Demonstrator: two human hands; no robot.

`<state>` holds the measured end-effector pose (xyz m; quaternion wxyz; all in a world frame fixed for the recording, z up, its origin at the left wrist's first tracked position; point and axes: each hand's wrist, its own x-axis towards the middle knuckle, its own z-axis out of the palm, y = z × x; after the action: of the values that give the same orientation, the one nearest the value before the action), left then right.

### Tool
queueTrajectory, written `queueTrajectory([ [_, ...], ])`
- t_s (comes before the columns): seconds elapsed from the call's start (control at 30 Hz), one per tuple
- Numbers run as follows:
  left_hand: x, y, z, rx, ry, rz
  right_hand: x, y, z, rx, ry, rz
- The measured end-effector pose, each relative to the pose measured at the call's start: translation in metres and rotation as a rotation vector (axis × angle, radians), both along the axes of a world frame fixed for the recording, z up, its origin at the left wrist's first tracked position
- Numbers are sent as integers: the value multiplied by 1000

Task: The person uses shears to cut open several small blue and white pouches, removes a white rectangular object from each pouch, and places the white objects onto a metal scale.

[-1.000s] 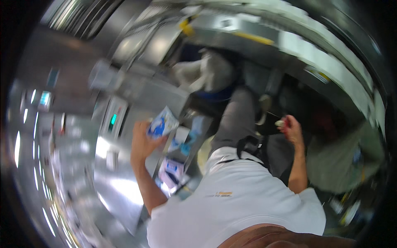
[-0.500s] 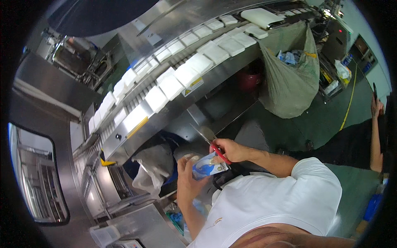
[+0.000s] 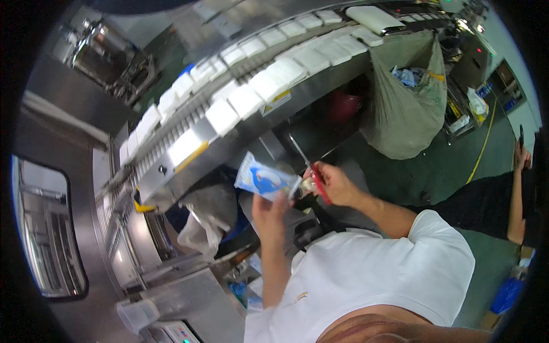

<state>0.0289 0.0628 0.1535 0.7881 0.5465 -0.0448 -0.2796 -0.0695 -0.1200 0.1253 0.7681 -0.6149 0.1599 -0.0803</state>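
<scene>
A tapered blue-and-white film packet [image 3: 262, 177] is held at its lower edge by the left hand [image 3: 270, 210], beside red-handled metal scissors [image 3: 318, 184] clasped by the right hand [image 3: 337, 184]; probably light, soft, slippery, it is best pinched there.

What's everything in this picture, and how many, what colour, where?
packet: one, white and blue, centre
scissors: one pair, red handles, centre
conveyor: one, silver, across the top
flat packs: many, white, on the conveyor
woven sack: one, greenish, under the conveyor's right end
tub: one, red, blurred, under the conveyor
bag: one, pale grey, left of centre
tank: one, silver, upper left
window: one, dark frame, left edge
jug: one, clear, lower left
co-worker: one, dark clothes, right edge
T-shirt: one, white, bottom
left hand: one, bare, holding the packet
right hand: one, bare, holding the scissors
</scene>
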Motion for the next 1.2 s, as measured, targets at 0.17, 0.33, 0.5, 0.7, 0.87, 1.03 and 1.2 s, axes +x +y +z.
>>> queueTrajectory([
  [0.17, 37, 8, 9, -17, -127, 20, -26, -21, 28, -441, 121, 427],
  [0.33, 44, 8, 16, -98, -160, -3, -28, -18, 43, -417, 190, 570],
  [0.5, 43, 8, 20, -112, -155, -28, -26, -20, 46, -305, 276, 573],
  [0.7, 43, 11, 24, -89, -174, -22, -26, -16, 54, -234, 388, 567],
  [0.87, 45, 13, 9, -84, -116, 4, -36, -28, 40, -447, 309, 382],
  [1.03, 41, 6, -13, 20, 56, -92, -13, -35, 52, -1144, -146, 107],
  [1.2, 26, 3, -33, 134, 324, -304, 0, -33, 36, -1393, -621, 234],
])
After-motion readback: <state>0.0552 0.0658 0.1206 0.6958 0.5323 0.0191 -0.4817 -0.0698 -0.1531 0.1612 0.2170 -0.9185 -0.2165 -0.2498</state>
